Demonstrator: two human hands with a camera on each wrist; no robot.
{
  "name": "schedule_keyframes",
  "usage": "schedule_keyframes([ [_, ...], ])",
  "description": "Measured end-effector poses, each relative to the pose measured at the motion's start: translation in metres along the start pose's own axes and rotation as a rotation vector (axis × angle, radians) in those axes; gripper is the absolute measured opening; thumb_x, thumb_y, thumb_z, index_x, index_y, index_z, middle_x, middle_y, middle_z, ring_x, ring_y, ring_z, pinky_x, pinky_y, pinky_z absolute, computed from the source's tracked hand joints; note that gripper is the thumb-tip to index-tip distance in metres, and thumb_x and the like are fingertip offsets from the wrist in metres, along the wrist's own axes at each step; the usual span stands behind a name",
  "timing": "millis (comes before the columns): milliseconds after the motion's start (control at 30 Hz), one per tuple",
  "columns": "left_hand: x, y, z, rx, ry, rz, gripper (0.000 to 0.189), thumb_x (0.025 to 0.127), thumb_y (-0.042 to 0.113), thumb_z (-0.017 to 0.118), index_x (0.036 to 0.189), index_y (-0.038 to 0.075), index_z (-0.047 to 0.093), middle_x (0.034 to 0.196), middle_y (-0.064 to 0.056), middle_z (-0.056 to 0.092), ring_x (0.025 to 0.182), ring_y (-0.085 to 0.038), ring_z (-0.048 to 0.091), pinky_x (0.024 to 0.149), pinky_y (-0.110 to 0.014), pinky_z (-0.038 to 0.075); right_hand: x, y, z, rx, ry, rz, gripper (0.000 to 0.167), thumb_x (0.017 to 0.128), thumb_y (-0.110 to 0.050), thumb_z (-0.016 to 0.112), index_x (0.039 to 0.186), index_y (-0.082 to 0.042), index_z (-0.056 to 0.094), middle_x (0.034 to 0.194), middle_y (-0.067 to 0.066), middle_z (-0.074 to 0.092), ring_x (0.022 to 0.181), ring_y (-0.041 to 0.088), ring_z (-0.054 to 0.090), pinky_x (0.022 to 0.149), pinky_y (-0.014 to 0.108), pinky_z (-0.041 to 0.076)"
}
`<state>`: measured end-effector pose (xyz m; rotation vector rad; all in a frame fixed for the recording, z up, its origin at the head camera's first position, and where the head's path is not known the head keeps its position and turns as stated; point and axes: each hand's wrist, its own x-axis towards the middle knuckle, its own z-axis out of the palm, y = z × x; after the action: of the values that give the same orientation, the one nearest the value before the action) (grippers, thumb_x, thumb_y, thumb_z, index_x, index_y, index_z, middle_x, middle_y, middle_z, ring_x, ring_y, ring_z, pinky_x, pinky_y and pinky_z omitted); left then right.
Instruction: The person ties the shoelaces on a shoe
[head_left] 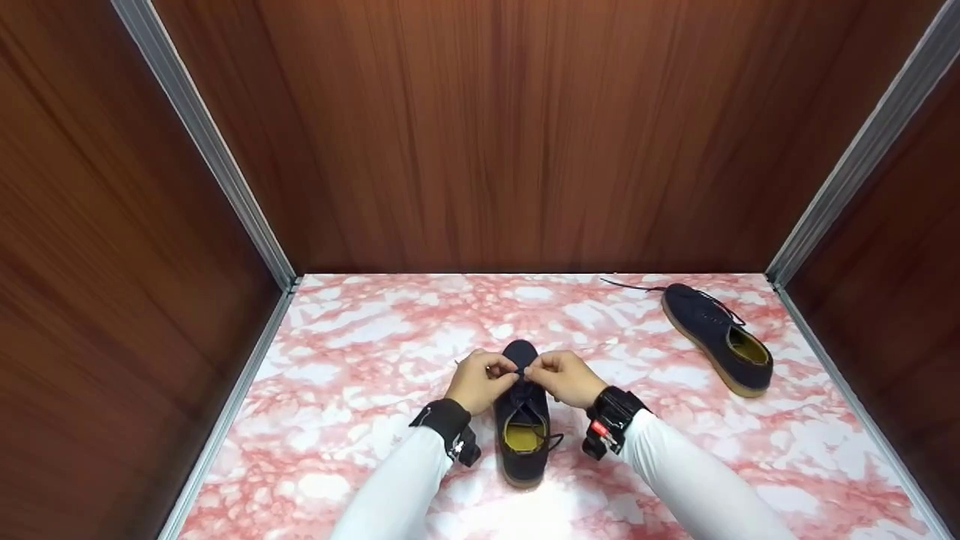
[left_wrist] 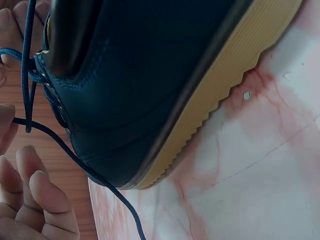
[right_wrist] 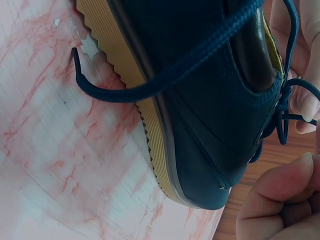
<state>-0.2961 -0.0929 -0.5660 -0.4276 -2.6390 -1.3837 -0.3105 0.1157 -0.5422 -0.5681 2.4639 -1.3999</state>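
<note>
Two shoes (head_left: 517,405) sit in a walled booth (head_left: 517,150), left hand (head_left: 478,383) and right hand (head_left: 573,380) pinching the nearer's laces (right_wrist: 200,56).

We log one low shoe (left_wrist: 125,107), dark blue, standing upright on a ridged tan sole (left_wrist: 204,101) with a saw-toothed lower edge. Lining (head_left: 523,438) yellow; collar edge dark and smooth. Set on the pink-and-white marbled surface (head_left: 360,375), toe pointing away from the person, heel nearest. Blue braided lace (right_wrist: 175,74) threaded through the eyelets, crossed at the top in a loose tangle with a loop. We note left hand (head_left: 480,382) and right hand (head_left: 571,379) pinching it above the front; loose lengths trail past both sides.
</note>
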Motion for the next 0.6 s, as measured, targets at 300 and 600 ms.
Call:
schedule_keyframes([
  [300,-0.001,0.002,-0.002,-0.024,-0.022,-0.04,0.006,0.092,0.016,0.078,0.095,0.012,0.078,0.088,-0.016,0.067,0.084,-0.021,0.058,0.075,-0.022,0.042,-0.003,-0.002,-0.003,0.025,0.016,0.032,0.032,0.103,-0.024,0.062,0.094,0.005,0.072,0.058,-0.011,0.046,0.051,0.006,0.044,0.049,0.02,0.038],
  [600,-0.003,-0.006,-0.004,-0.118,-0.056,-0.087,0.004,0.091,0.011,0.072,0.089,0.008,0.071,0.076,0.009,0.051,0.073,-0.004,0.05,0.07,-0.018,0.042,-0.017,0.013,-0.005,-0.043,0.011,-0.031,0.027,0.102,-0.023,0.066,0.089,-0.001,0.073,0.063,-0.01,0.05,0.057,0.003,0.046,0.055,0.02,0.039],
])
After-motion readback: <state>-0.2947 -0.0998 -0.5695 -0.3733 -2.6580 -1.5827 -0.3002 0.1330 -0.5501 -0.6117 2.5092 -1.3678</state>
